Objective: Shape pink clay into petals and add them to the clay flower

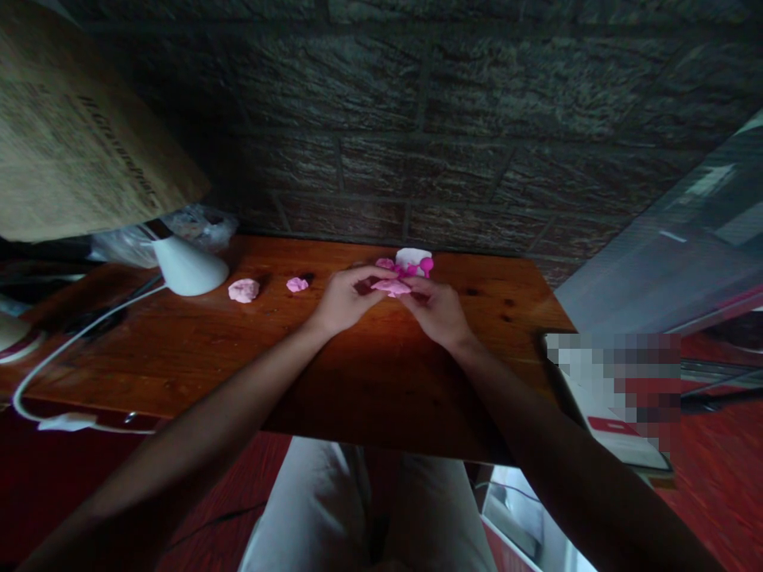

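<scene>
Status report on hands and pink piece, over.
Left hand and right hand: both gripping pink piece. Piece above wooden table. Pink items close behind; nothing visibly blocking.

From here the worktop (369, 381) shows reddish brown with darker knots. Toward its left edge, the lamp base (189, 264) is white, its shade (89, 135) tan with dark lettering. The lump (244, 291) nearest that base is pale pink, the smaller lump (296, 284) a stronger pink. The wall (369, 103) is dark grey-brown, patterned in streaked blocks.
</scene>
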`<control>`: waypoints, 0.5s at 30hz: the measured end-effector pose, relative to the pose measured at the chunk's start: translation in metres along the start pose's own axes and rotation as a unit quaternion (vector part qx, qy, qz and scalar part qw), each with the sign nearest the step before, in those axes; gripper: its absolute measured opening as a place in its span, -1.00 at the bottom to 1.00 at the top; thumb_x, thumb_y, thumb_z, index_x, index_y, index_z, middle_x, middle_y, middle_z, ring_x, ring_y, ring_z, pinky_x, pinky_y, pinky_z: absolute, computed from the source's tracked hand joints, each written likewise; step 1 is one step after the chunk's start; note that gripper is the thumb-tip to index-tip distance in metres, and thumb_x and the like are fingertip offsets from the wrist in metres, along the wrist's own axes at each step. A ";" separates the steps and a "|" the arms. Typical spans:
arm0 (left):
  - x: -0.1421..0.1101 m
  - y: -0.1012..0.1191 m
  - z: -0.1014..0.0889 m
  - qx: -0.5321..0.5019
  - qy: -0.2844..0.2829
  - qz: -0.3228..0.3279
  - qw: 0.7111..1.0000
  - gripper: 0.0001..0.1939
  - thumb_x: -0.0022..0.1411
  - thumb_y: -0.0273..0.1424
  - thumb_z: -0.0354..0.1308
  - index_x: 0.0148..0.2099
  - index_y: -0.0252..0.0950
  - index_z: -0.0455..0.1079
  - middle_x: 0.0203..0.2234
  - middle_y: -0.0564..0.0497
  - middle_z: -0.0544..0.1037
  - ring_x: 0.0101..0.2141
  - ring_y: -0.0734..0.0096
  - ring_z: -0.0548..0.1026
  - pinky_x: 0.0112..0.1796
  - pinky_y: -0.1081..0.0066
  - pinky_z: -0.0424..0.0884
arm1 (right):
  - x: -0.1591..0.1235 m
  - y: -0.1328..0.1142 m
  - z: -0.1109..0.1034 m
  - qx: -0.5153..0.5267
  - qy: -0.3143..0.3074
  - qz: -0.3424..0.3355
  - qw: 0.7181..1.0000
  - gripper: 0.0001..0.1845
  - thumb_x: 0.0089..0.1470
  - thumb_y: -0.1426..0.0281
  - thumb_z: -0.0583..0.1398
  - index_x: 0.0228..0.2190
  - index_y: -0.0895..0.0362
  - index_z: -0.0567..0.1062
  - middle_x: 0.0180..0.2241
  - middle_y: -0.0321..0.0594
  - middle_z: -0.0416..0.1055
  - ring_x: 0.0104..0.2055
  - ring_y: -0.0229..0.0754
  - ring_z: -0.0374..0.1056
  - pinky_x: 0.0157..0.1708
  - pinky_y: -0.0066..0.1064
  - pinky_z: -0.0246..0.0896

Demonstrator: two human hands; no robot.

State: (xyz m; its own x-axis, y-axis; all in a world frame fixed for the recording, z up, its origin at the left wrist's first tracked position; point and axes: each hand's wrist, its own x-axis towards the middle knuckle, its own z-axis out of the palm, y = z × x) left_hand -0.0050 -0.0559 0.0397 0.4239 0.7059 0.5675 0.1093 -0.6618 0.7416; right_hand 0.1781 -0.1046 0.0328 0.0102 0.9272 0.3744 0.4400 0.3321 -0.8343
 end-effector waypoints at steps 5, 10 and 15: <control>-0.001 0.004 -0.002 0.054 -0.004 0.049 0.997 -0.55 0.23 -0.41 0.30 0.17 -0.29 0.46 0.05 -0.22 0.59 -0.04 0.22 0.59 -0.11 0.32 0.50 | -0.001 0.001 0.000 0.042 0.053 -0.030 0.997 -0.75 0.10 0.50 0.25 -0.18 0.03 0.62 -0.11 -0.24 0.64 -0.07 -0.13 0.56 0.04 -0.25 0.41; -0.001 0.006 -0.004 0.111 0.024 0.152 0.982 -0.78 0.30 -0.45 0.24 -0.02 -0.25 0.58 -0.08 -0.14 0.67 -0.02 0.23 0.60 0.01 0.24 0.47 | -0.004 -0.005 0.002 0.092 0.055 -0.105 0.989 -0.75 0.12 0.48 0.22 -0.17 0.00 0.60 -0.10 -0.27 0.62 -0.10 -0.16 0.56 0.01 -0.28 0.41; 0.000 0.008 -0.004 0.110 0.065 0.227 0.966 -0.76 0.33 -0.50 0.21 0.00 -0.20 0.59 -0.11 -0.09 0.68 -0.07 0.31 0.62 -0.04 0.29 0.51 | -0.005 -0.007 0.002 0.108 0.068 -0.122 0.984 -0.77 0.14 0.40 0.27 -0.13 -0.04 0.58 -0.08 -0.27 0.62 -0.11 -0.15 0.55 -0.05 -0.27 0.42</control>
State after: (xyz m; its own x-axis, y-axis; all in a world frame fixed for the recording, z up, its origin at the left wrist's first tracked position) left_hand -0.0076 -0.0609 0.0470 0.3574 0.3476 0.8669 0.1340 -0.9376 0.3207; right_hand 0.1727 -0.1112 0.0359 0.0549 0.7879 0.6134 0.2442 0.5851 -0.7733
